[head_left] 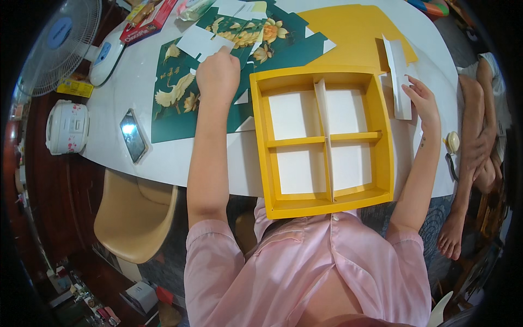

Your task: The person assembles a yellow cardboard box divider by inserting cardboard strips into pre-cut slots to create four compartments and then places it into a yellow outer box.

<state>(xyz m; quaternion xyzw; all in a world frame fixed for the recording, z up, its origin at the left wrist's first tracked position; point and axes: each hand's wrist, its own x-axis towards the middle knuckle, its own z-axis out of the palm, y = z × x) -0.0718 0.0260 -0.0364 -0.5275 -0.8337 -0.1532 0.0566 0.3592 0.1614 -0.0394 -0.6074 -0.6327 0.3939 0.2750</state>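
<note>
A yellow box frame with four-part dividers lies before me, its near edge by my body. White panels show through its compartments. My left hand is closed at the far left of the box, fingertips pinching a notched white card piece above green printed sheets. To the right of the box, my right hand has its fingers and thumb at the edge of a long folded white card strip, which stands partly raised. Green card with gold crane and flower prints lies under my left wrist.
Yellow card sheets lie at the far side. A phone, a red snack box and a fan are at the left, by a rice cooker. A tape measure-like round item and another person's legs are at the right.
</note>
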